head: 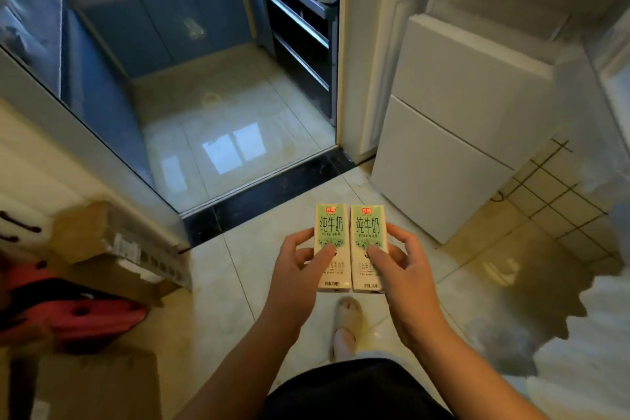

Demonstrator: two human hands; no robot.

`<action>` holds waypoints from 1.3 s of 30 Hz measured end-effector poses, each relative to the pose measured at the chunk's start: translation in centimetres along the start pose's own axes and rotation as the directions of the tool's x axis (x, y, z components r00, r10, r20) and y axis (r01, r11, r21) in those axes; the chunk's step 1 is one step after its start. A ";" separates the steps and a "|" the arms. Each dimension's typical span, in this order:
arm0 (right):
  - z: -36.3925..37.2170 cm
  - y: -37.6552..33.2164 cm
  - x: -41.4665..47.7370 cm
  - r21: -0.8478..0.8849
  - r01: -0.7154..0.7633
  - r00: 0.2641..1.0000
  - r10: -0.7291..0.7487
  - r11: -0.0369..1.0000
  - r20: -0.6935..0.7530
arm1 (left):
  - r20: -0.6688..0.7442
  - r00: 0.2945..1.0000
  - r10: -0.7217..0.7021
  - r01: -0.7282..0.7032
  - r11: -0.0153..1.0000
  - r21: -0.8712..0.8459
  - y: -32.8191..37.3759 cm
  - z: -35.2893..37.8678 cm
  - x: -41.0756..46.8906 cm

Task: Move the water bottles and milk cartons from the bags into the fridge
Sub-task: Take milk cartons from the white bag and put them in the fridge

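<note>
Two cream-and-green milk cartons are held side by side, upright, over the tiled floor in front of me. My left hand (298,266) grips the left milk carton (331,228), thumb across its front. My right hand (400,262) grips the right milk carton (368,232) the same way. The cartons touch each other. The white fridge (453,133) stands ahead to the right, both doors shut. No bags or water bottles are clearly in view.
A kitchen doorway with a dark threshold (272,187) lies ahead left. Cardboard boxes (112,242) and a red item (68,310) sit on the floor at left. A white blurred patch (586,351) covers the lower right. My slippered foot (346,327) is below the cartons.
</note>
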State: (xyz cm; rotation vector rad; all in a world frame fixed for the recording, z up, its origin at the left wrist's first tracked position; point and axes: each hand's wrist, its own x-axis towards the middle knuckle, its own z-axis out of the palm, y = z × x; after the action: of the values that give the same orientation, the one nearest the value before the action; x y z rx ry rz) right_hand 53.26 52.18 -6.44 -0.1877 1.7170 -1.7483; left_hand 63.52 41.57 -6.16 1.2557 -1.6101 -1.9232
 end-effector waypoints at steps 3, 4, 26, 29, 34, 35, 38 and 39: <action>1.3 -2.9 6.0 -0.031 0.038 0.999 -0.037 0.999 0.026 | -0.035 0.998 0.061 -0.061 0.998 -0.014 3.4 1.0 5.0; 1.6 -4.0 8.0 -0.037 0.051 0.998 -0.050 0.998 0.028 | -0.043 0.996 0.082 -0.083 0.996 -0.015 4.6 1.4 6.6; 0.3 -24.5 39.5 -0.065 0.440 0.842 -0.437 0.896 -0.317 | 0.448 0.749 0.489 -0.542 0.840 -0.011 26.5 17.0 40.8; 0.1 -28.2 43.2 -0.106 0.482 0.786 -0.483 0.870 -0.387 | 0.521 0.686 0.508 -0.587 0.809 -0.016 30.9 19.9 45.2; -1.1 -33.8 48.1 -0.160 0.574 0.662 -0.570 0.803 -0.487 | 0.628 0.552 0.548 -0.645 0.758 -0.095 37.8 25.0 50.4; -1.4 -34.9 48.9 -0.170 0.589 0.638 -0.584 0.790 -0.501 | 0.645 0.526 0.554 -0.649 0.752 -0.116 39.1 26.0 51.1; -3.0 -38.2 50.3 -0.225 0.607 0.582 -0.619 0.762 -0.528 | 0.702 0.452 0.551 -0.648 0.743 -0.166 42.7 29.2 52.7; -3.6 -39.4 50.7 -0.246 0.601 0.568 -0.624 0.760 -0.537 | 0.719 0.437 0.541 -0.644 0.746 -0.170 43.8 30.3 53.1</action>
State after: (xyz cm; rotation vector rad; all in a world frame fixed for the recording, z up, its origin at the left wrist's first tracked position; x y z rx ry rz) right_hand -1.43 24.02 12.26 -0.3092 2.3297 -2.4893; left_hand -1.69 8.42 11.28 -0.2443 -2.1666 -1.9001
